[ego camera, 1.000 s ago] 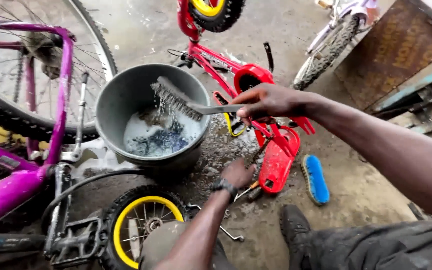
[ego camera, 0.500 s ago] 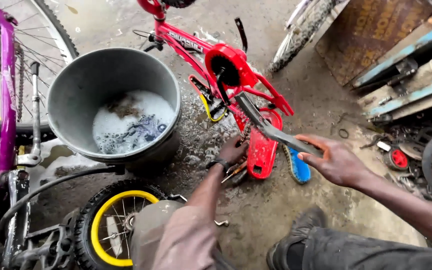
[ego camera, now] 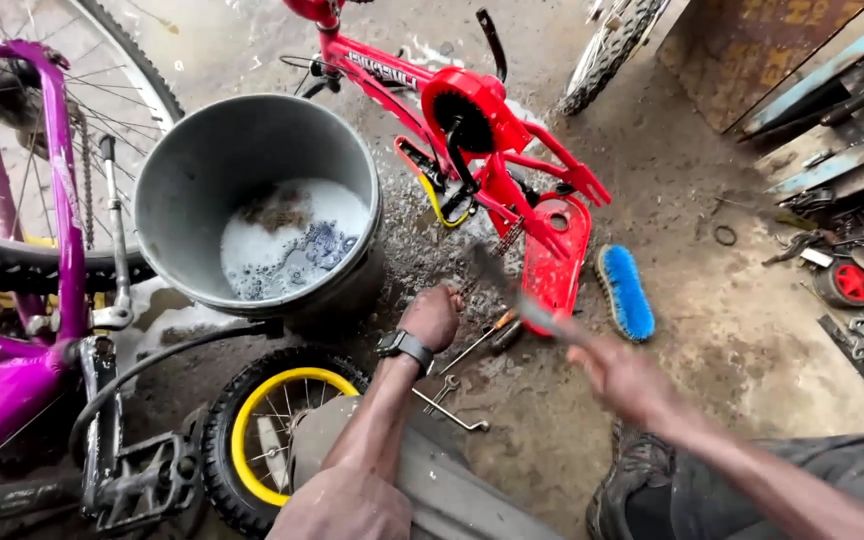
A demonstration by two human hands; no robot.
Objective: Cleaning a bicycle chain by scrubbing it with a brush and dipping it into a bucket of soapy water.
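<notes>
In the head view, a long-handled brush [ego camera: 512, 295] is clamped in the fingers of the right hand [ego camera: 624, 378], blurred, with its head pointed toward the red bicycle [ego camera: 482, 130] lying on the wet ground. The left hand [ego camera: 432, 316] is set on the ground near the grey bucket [ego camera: 182, 180], its fingers curled together; whether anything is gripped cannot be told. Soapy water is seen in the bucket, and suds are spread over the ground near the red frame, so washing is judged under way, with rinsing left. A blue brush [ego camera: 624, 292] lies unused to the right.
</notes>
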